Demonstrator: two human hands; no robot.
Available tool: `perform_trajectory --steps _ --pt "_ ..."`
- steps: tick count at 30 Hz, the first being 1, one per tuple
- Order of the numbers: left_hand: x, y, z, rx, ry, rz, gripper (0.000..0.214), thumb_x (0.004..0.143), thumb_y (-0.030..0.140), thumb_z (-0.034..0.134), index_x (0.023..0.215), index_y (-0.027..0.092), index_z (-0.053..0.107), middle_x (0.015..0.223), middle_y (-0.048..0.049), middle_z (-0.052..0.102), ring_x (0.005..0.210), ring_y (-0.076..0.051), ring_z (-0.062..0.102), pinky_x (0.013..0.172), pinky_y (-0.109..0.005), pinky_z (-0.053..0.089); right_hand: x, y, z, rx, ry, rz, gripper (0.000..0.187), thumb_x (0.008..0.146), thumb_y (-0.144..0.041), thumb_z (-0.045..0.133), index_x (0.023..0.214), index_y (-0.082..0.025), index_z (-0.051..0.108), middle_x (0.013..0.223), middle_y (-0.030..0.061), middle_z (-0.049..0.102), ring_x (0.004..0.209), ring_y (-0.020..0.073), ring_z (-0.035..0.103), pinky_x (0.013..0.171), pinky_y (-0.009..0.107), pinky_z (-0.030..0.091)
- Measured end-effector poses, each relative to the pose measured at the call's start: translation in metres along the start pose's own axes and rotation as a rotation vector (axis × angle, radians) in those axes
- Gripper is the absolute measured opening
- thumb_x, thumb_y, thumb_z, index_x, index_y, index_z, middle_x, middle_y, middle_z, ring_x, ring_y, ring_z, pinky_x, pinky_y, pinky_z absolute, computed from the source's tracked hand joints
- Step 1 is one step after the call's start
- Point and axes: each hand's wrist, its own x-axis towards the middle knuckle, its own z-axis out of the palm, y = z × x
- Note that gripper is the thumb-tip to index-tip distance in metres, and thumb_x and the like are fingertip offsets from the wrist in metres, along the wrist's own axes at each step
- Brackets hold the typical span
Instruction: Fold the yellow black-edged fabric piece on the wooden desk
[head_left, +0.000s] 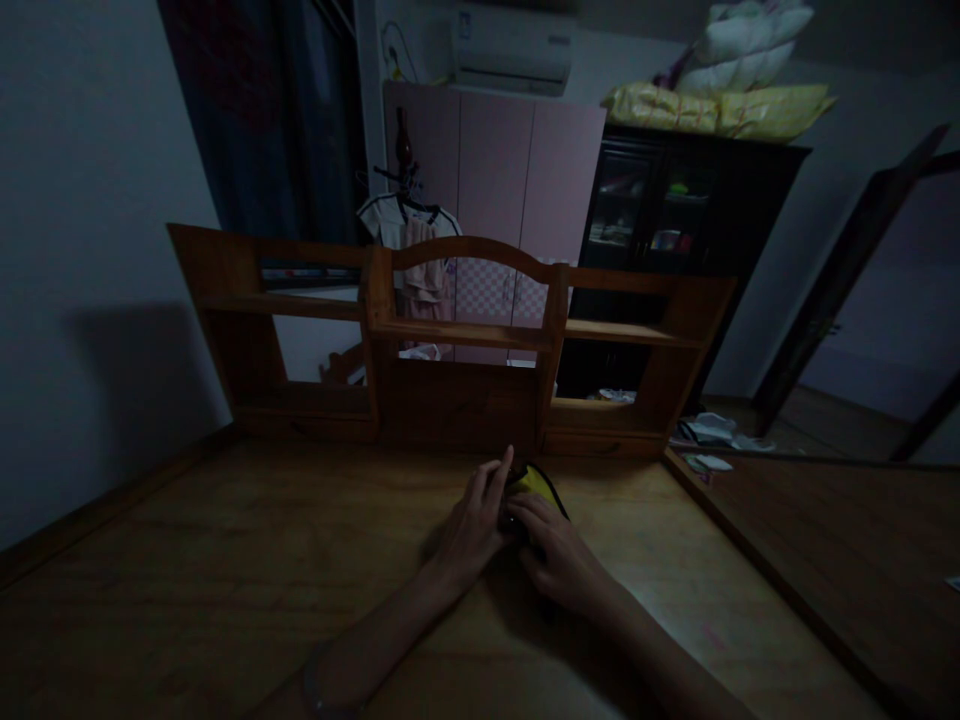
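A small yellow thing with black edging [537, 484], perhaps a pouch, is between my hands over the wooden bed platform's boards. Its lower part is hidden by my fingers, and the dim light hides its exact kind. My left hand [480, 515] is at its left side, the index finger pointing up and the other fingers bent against it. From the right, my right hand [556, 548] curls its fingers onto its near part, close to the left fingertips. A tiny bright spot shows where the two hands meet.
Beyond my hands stands a wooden shelved headboard [465, 335]. A raised wooden edge [750, 560] runs along the right, and a wall [105, 300] rises on the left. Further back are a pink wardrobe [495, 170], a dark cabinet [675, 200] and a rack with clothes [409, 220].
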Motion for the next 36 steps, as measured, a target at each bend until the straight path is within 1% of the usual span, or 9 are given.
perform_trajectory --steps 6,12,17,23,30,36 --pt "-0.0009 0.0021 -0.001 0.003 0.004 -0.006 0.101 0.073 0.0 0.059 0.15 0.038 0.006 0.137 -0.0032 0.036 0.122 -0.021 0.047 0.1 -0.035 0.046 -0.0012 0.0004 0.0014 0.007 0.01 0.008 0.071 0.068 0.001 0.049 0.136 -0.018 0.046 0.135 0.0131 0.052 0.129 0.0276 0.044 0.109 0.05 0.038" --pt "-0.0015 0.0014 -0.0007 -0.015 0.001 0.018 0.1 0.074 0.003 0.061 0.15 0.038 0.007 0.136 -0.0038 0.036 0.121 -0.021 0.048 0.1 -0.037 0.046 0.0009 -0.0011 0.0009 0.066 0.011 0.044 0.066 0.067 0.001 0.049 0.129 -0.02 0.051 0.13 0.0119 0.054 0.124 0.0272 0.049 0.105 0.048 0.043" --pt "-0.0013 0.0009 -0.0008 -0.021 -0.009 0.015 0.101 0.074 0.002 0.061 0.15 0.038 0.007 0.138 -0.0035 0.035 0.121 -0.021 0.048 0.099 -0.035 0.047 0.0022 -0.0022 0.0002 0.092 0.021 0.043 0.063 0.068 0.001 0.05 0.127 -0.021 0.053 0.128 0.0116 0.054 0.122 0.027 0.05 0.103 0.047 0.044" --pt "-0.0009 0.0012 0.0 -0.013 -0.002 0.011 0.101 0.072 0.0 0.058 0.15 0.038 0.007 0.137 -0.0034 0.036 0.12 -0.021 0.048 0.096 -0.035 0.048 0.0028 -0.0042 -0.0015 0.096 0.021 0.047 0.063 0.069 0.002 0.049 0.127 -0.021 0.053 0.129 0.0116 0.053 0.123 0.0264 0.049 0.104 0.046 0.043" --pt "-0.0014 0.0017 -0.0006 -0.023 -0.004 0.009 0.102 0.073 0.0 0.061 0.15 0.038 0.007 0.138 -0.0036 0.034 0.123 -0.021 0.046 0.1 -0.035 0.046 0.0034 -0.0041 -0.0015 0.092 0.021 0.041 0.063 0.069 0.003 0.049 0.127 -0.021 0.053 0.129 0.0114 0.053 0.123 0.0268 0.048 0.105 0.047 0.042" --pt "-0.0012 0.0021 0.0001 -0.009 0.019 0.009 0.101 0.072 0.0 0.061 0.15 0.038 0.008 0.137 -0.003 0.036 0.121 -0.02 0.048 0.1 -0.035 0.046 0.0028 -0.0044 -0.0013 0.081 0.016 0.045 0.062 0.07 0.003 0.049 0.127 -0.021 0.053 0.127 0.0113 0.053 0.122 0.0268 0.048 0.106 0.048 0.04"
